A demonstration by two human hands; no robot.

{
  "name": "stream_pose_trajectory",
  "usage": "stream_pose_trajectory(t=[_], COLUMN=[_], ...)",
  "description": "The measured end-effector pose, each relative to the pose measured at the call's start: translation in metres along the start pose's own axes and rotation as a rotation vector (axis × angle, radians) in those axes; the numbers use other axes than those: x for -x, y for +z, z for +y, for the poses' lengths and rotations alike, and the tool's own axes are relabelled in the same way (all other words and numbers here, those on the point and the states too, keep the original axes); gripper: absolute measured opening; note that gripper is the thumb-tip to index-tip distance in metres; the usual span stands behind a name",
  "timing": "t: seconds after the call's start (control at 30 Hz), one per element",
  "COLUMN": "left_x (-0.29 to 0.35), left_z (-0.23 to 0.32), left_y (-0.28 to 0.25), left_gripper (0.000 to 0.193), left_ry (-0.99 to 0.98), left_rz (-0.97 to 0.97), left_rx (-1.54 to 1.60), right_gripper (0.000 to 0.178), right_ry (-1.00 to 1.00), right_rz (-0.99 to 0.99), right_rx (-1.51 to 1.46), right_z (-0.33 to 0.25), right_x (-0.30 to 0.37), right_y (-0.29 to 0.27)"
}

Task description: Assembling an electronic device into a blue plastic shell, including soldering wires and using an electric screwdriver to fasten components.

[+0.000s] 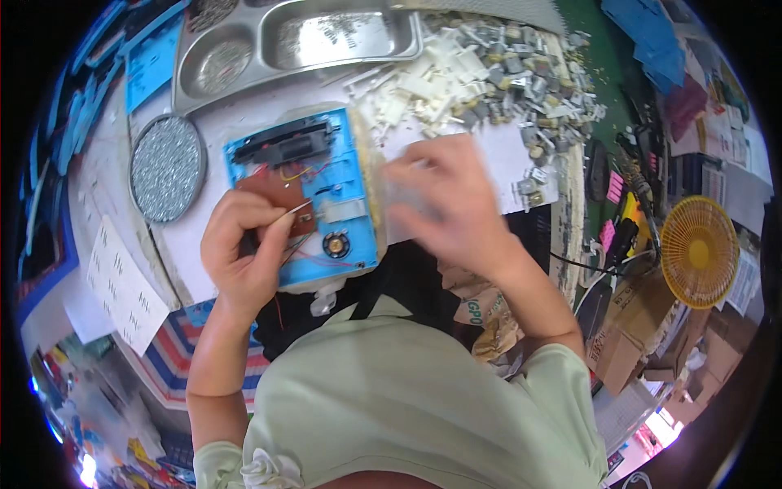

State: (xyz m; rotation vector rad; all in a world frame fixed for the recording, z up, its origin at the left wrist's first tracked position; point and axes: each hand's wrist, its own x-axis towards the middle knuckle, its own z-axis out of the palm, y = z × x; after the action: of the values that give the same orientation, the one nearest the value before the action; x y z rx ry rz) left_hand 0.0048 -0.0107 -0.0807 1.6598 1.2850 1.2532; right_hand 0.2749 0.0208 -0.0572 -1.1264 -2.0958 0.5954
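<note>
An open blue plastic housing [349,167] lies in front of me. It holds a long black part [281,145], a brown circuit board [285,191], thin wires and a small round speaker [336,244]. Over the board's near left corner, my left hand [244,240] is closed, thumb and fingertip pinching a thin pale piece [300,209] too small to name. To the right of the housing is my right hand [452,200], raised and apart from it. Motion smears its fingers, so whether they hold anything cannot be made out.
An oval dish [135,187] of small metal screws [167,167] stands left. Beyond the housing sits a compartmented metal tray [259,41]. White plastic pieces [432,81] and grey metal-bodied parts [521,77] are heaped at far right. Blue plastic parts [81,122] line the left edge.
</note>
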Motion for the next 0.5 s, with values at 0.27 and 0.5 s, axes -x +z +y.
stream_pose_trajectory(t=[0.27,0.5], left_x=[0.002,-0.005], left_z=[0.001,0.023], left_y=[-0.004,-0.007], left_gripper=[0.009,0.016], left_ry=[0.045,0.171], left_rz=[-0.034,-0.116], left_rx=[-0.049,-0.119], right_gripper=[0.023,0.024], right_ry=[0.509,0.459], right_rz=[0.184,0.201], right_rx=[0.827,0.874], right_z=[0.08,0.087], right_x=[0.05,0.049], right_y=[-0.078,-0.066])
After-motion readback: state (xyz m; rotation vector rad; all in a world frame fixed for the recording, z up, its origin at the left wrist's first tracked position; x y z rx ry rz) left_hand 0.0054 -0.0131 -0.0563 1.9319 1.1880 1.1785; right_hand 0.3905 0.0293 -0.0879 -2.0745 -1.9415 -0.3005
